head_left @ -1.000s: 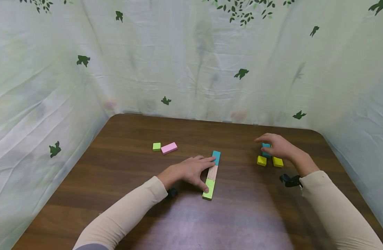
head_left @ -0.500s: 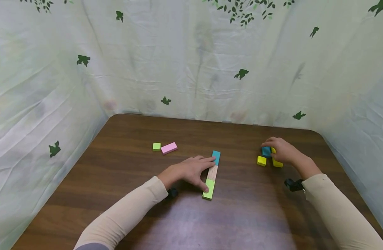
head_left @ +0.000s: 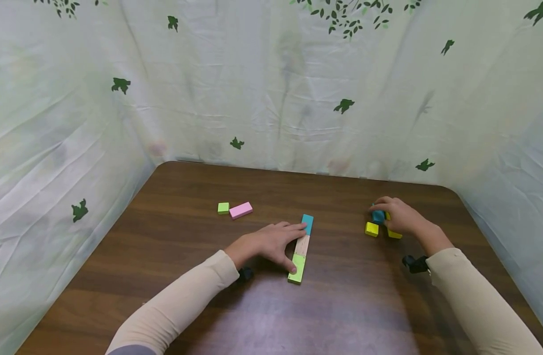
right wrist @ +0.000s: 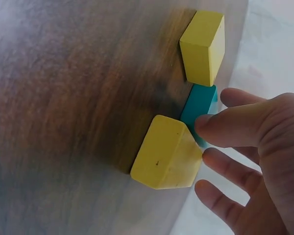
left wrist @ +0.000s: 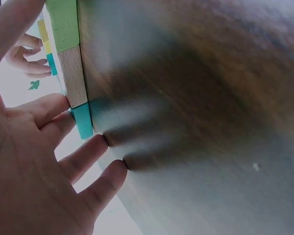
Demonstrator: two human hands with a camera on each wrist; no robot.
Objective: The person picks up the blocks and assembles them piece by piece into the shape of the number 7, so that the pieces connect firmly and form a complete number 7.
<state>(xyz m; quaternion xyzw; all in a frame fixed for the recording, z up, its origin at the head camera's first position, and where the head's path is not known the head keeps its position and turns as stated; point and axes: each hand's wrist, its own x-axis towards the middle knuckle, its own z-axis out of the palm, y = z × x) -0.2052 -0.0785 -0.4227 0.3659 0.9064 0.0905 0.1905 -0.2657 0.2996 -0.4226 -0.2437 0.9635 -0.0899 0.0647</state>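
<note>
My left hand (head_left: pixel 273 242) is spread along a row of three blocks, with straight fingers. The thumb touches the lime green block (head_left: pixel 297 268); the index fingertip rests at the blue block (head_left: pixel 308 221) at the far end. Between them lies a bare wood block (left wrist: pixel 73 76). At the right, my right hand (head_left: pixel 399 215) pinches another blue block (right wrist: pixel 198 108) between thumb and fingers, its far part hidden under them. A yellow block (head_left: pixel 371 229) stands left of that hand, and a second yellow block (right wrist: pixel 159 152) lies partly beneath it.
A small lime green block (head_left: pixel 223 208) and a pink block (head_left: pixel 241 210) lie together at the back left of the brown wooden table (head_left: pixel 174 301). A pale curtain (head_left: pixel 271 88) with green leaf prints hangs behind the table and along both sides.
My right hand has come down around the blue block beside the yellow ones, its thumb and fingers closing on it. The left hand stays in place on the row.
</note>
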